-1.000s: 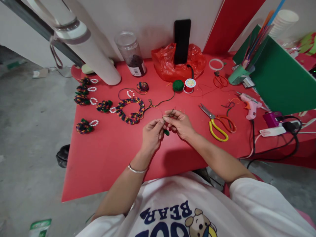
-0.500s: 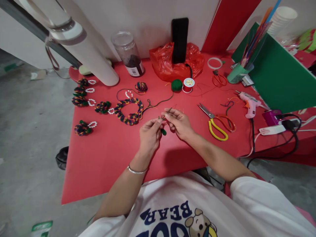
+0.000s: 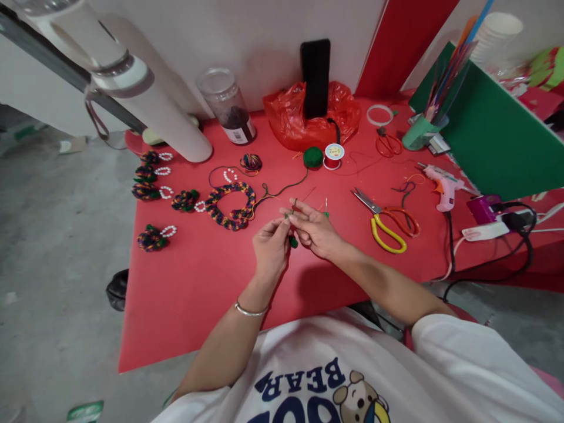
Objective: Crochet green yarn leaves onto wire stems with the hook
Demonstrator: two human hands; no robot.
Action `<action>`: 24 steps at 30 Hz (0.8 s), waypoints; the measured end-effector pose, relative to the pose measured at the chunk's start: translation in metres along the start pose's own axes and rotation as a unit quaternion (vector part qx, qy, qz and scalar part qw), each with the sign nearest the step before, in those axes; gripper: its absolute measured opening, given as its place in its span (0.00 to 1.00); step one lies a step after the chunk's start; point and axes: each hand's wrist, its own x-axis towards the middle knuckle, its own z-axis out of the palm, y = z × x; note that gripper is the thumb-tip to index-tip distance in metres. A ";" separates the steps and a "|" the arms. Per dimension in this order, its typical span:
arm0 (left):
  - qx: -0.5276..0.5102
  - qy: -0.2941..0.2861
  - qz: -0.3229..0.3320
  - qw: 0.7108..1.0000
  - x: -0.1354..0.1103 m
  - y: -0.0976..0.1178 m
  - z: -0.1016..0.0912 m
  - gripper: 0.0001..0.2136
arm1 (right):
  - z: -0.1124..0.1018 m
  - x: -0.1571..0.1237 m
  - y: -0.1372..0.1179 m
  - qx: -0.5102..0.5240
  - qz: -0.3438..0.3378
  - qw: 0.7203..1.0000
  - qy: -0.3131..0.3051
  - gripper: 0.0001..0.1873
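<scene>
From my remote station, I observe the operator's left hand (image 3: 270, 248) and right hand (image 3: 318, 232) above the near half of the counter (image 3: 176, 305). Both are narrowed to a thumb-and-finger pinch on the green yarn piece (image 3: 293, 241), which sits between them, its lower end hanging beneath the fingertips; whether the right hand also grips a slim tool is too small for me to tell. Caution: I judge that a loosened pinch could let the fine loops slip. A sideways pull by either forearm could sweep the scissors (image 3: 376, 208), which lie spread to the right. Beyond the hands, a loose strand runs from the braided ring (image 3: 213, 209) toward the green yarn ball (image 3: 313, 157); a snag there could drag either one. The pink glue gun (image 3: 446, 191) rests at the right beside its cable (image 3: 451, 247); I cannot tell whether it is hot, so treat contact as a burn risk. The counter is red, smooth-looking and crowded along its far edge: a white flask (image 3: 167, 111), a jar (image 3: 238, 126) and a phone (image 3: 316, 79) against a red bag (image 3: 282, 120). Behind stands a pale wall (image 3: 259, 41); grey floor (image 3: 53, 282) shows at left.
</scene>
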 end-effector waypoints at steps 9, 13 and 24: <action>0.032 0.033 0.040 0.998 0.006 -0.017 -0.002 0.15 | 0.001 0.009 0.003 0.017 -0.029 0.999 0.030 0.36; 0.036 0.040 0.048 0.997 0.008 -0.017 -0.004 0.14 | 0.001 0.010 -0.004 0.021 -0.006 1.000 0.012 0.32; 0.019 0.039 0.013 0.999 0.007 -0.010 -0.003 0.13 | -0.001 0.015 -0.010 0.042 -0.034 0.996 0.072 0.31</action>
